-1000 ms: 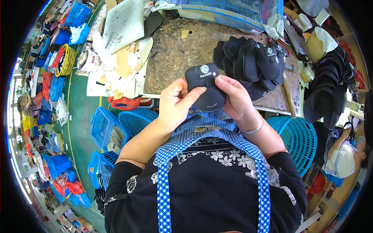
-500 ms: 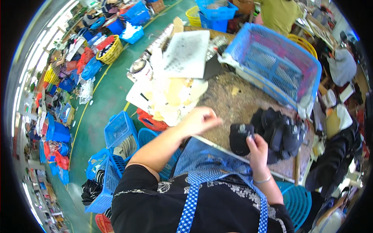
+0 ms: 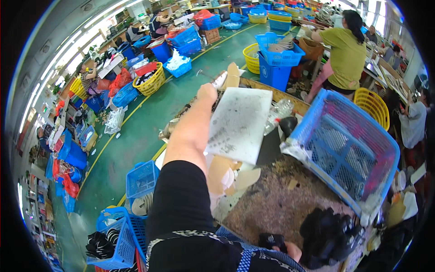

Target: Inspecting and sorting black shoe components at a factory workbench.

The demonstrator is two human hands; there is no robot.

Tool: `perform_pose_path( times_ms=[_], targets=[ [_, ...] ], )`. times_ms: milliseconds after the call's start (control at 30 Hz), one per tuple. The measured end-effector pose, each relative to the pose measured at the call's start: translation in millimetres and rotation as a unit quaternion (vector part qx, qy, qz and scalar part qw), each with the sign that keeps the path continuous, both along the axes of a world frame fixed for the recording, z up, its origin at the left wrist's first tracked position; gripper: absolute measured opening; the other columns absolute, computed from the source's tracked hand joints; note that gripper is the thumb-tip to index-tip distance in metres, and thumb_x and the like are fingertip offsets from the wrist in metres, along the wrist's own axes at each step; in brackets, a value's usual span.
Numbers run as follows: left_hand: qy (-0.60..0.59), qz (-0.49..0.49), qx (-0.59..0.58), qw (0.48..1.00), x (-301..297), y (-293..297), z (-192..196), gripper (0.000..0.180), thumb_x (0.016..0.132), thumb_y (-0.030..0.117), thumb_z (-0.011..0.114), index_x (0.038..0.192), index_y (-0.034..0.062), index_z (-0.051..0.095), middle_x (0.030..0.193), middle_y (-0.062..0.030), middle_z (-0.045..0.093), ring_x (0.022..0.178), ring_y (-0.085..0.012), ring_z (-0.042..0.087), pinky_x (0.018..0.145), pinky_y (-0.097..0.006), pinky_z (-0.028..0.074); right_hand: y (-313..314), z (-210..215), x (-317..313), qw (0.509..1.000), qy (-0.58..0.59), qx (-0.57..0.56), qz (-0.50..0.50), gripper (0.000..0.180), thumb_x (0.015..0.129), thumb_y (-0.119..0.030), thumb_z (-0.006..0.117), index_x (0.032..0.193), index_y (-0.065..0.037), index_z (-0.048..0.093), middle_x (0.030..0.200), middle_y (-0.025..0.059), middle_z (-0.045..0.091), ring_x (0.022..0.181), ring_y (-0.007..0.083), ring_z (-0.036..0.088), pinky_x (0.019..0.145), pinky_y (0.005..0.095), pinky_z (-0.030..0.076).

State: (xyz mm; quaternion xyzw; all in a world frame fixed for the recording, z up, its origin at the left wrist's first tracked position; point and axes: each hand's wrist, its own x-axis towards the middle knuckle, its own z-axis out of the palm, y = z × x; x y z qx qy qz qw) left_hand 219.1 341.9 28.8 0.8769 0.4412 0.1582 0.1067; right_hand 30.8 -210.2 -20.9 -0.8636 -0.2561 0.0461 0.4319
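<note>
My left arm stretches to the far left edge of the worktable. The left hand point(image 3: 207, 93) is closed there beside a cluster of small items; whatever its fingers hold, if anything, is hidden. Low in the picture, my right hand point(image 3: 293, 251) grips a black rounded fabric piece point(image 3: 271, 239) with a small pale print, close to my apron. Right of that hand lies a heap of black fabric pieces point(image 3: 331, 233). A smudged white board point(image 3: 240, 122) rests on the table next to my left forearm, over tan and cream sheet pieces point(image 3: 224, 174).
A blue plastic basket point(image 3: 299, 147) stands on the table's right side. Near the board are a clear bottle point(image 3: 283, 109) and a dark sheet point(image 3: 270, 147). Blue baskets point(image 3: 141, 179) stand on the floor at left. A person in a green top point(image 3: 346, 56) works beyond the table.
My left hand has moved from above the table's near part to its far left edge. The right hand still holds the black piece. The view has tilted up, showing more of the room.
</note>
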Motion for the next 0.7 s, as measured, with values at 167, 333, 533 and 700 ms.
perform_pose_path(
  times_ms=[167,333,533,700],
  targets=[
    [0.032,-0.009,-0.025,0.999,18,18,-24,0.027,0.08,0.013,0.043,0.095,0.0015,0.063,0.101,-0.0201,0.059,0.096,-0.0317,0.057,0.081,-0.038,0.046,-10,-16,-3,0.998,0.025,-0.047,0.02,0.031,0.065,-0.026,0.073,0.081,-0.003,0.061,0.065,0.0131,0.058,0.059,0.0268,0.057,0.056,0.0349,0.045],
    [0.111,-0.054,-0.037,0.992,29,30,-26,0.027,0.077,0.014,0.048,0.096,0.0021,0.063,0.104,-0.0182,0.058,0.098,-0.0303,0.056,0.082,-0.037,0.046,-13,-21,-3,0.992,0.067,-0.107,0.01,0.03,0.071,-0.028,0.068,0.089,-0.006,0.061,0.073,0.0131,0.06,0.066,0.0266,0.058,0.061,0.0354,0.045],
    [0.04,-0.035,-0.139,0.989,19,65,-27,0.023,0.066,0.02,0.06,0.079,0.0012,0.066,0.083,-0.0181,0.063,0.079,-0.028,0.062,0.072,-0.034,0.048,5,-11,-3,0.995,-0.018,-0.095,-0.007,0.028,0.07,-0.025,0.072,0.088,-0.007,0.062,0.07,0.0123,0.059,0.063,0.0261,0.058,0.057,0.035,0.046],
    [-0.086,-0.123,-0.139,0.979,23,62,4,0.015,0.068,0.01,0.066,0.078,-0.0011,0.062,0.068,-0.0086,0.062,0.056,-0.0157,0.06,0.05,-0.028,0.046,11,5,-4,0.999,-0.035,-0.033,-0.016,0.024,0.062,-0.016,0.074,0.072,-0.002,0.058,0.06,0.0143,0.055,0.053,0.0291,0.055,0.049,0.0347,0.043]
  ],
)
